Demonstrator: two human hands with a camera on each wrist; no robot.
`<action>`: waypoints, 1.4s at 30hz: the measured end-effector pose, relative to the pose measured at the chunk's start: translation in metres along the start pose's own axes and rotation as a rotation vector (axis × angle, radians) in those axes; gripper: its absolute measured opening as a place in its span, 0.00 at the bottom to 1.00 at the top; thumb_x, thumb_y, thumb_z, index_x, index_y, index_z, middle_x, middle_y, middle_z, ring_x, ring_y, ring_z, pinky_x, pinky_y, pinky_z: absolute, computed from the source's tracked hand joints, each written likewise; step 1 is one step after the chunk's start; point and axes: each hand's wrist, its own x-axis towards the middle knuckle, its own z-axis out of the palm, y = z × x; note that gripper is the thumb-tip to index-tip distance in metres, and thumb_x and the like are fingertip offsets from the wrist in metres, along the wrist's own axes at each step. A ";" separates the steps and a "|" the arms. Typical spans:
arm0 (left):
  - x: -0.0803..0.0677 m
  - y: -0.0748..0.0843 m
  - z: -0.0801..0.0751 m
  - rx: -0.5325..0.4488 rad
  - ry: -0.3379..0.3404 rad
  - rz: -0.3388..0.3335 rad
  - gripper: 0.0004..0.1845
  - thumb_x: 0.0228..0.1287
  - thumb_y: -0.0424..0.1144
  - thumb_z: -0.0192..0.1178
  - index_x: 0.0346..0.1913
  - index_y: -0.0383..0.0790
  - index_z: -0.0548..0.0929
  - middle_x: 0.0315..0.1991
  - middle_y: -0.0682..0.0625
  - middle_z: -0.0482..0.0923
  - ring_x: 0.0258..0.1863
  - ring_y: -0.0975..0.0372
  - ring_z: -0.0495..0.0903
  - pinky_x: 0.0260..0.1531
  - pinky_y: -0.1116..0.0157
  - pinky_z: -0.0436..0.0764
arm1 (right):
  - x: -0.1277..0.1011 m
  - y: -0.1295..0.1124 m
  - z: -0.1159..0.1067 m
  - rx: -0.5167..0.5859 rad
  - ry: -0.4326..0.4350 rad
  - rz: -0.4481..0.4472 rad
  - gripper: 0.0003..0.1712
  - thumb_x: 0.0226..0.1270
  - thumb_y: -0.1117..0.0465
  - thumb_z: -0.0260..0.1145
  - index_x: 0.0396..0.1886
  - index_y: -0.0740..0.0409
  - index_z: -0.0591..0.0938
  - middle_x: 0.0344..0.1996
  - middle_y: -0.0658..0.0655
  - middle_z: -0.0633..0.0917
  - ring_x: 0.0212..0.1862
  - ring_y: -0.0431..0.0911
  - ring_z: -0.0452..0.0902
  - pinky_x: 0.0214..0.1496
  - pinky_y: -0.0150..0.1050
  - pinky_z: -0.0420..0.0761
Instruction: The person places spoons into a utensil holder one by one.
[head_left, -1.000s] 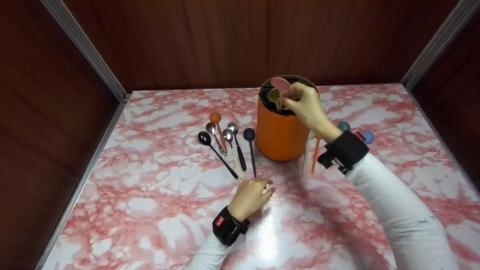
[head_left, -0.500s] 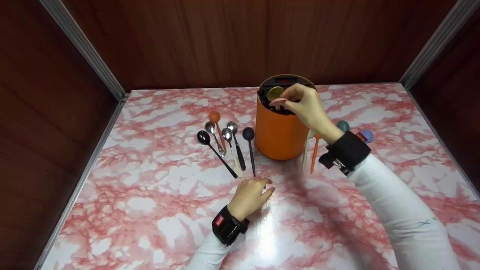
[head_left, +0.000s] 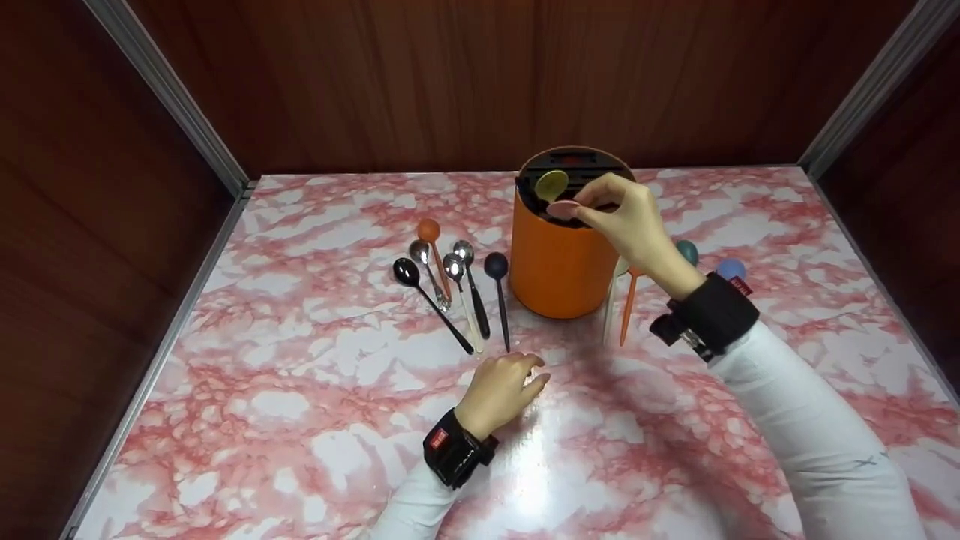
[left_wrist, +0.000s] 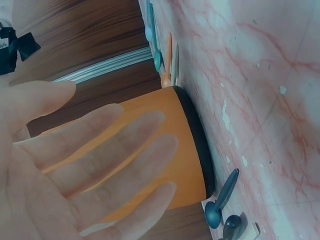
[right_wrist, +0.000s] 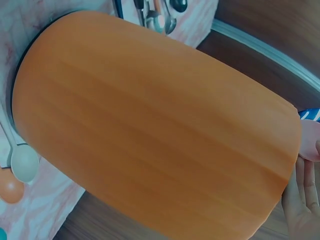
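My right hand (head_left: 630,225) pinches a pink spoon (head_left: 562,209) by its bowl, over the open top of an orange cylindrical holder (head_left: 562,274). The spoon's handle is hidden below the rim. A yellow-green spoon (head_left: 552,184) stands in the holder beside it, bowl up. In the right wrist view the pink bowl (right_wrist: 310,140) shows at the holder's rim, with fingers of my right hand (right_wrist: 300,200) under it. My left hand (head_left: 501,391) rests low over the table in front, fingers relaxed and holding nothing. The left wrist view shows its fingers spread before the holder (left_wrist: 165,150).
Left of the holder lie several spoons, among them a black spoon (head_left: 407,272), an orange spoon (head_left: 429,230) and a dark blue spoon (head_left: 496,265). To its right are an orange-handled spoon (head_left: 628,307), a teal spoon (head_left: 686,252) and a blue spoon (head_left: 730,269), partly behind my right arm.
The pink spoon has gone from standing high above the rim to sitting low at the holder's top. My right hand has shifted slightly right and down. The left hand stays put.
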 end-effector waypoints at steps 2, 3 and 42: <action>0.000 0.000 0.000 0.003 -0.002 0.001 0.13 0.64 0.44 0.54 0.42 0.41 0.83 0.38 0.49 0.85 0.37 0.59 0.84 0.39 0.63 0.80 | -0.002 0.000 -0.001 0.006 0.003 -0.010 0.09 0.61 0.67 0.63 0.38 0.68 0.79 0.36 0.59 0.81 0.35 0.27 0.73 0.40 0.23 0.76; 0.000 0.000 0.000 0.005 -0.004 0.000 0.13 0.64 0.44 0.54 0.42 0.41 0.83 0.38 0.49 0.85 0.37 0.59 0.83 0.38 0.63 0.80 | -0.003 0.000 -0.002 0.009 0.007 -0.017 0.09 0.61 0.66 0.63 0.38 0.68 0.79 0.36 0.58 0.81 0.35 0.27 0.73 0.41 0.23 0.76; -0.001 -0.001 0.001 -0.010 0.013 -0.004 0.13 0.64 0.44 0.54 0.42 0.40 0.83 0.38 0.48 0.85 0.38 0.57 0.84 0.40 0.62 0.80 | -0.061 0.032 -0.016 0.340 0.292 0.006 0.08 0.54 0.72 0.67 0.31 0.76 0.79 0.25 0.41 0.84 0.28 0.34 0.81 0.34 0.26 0.81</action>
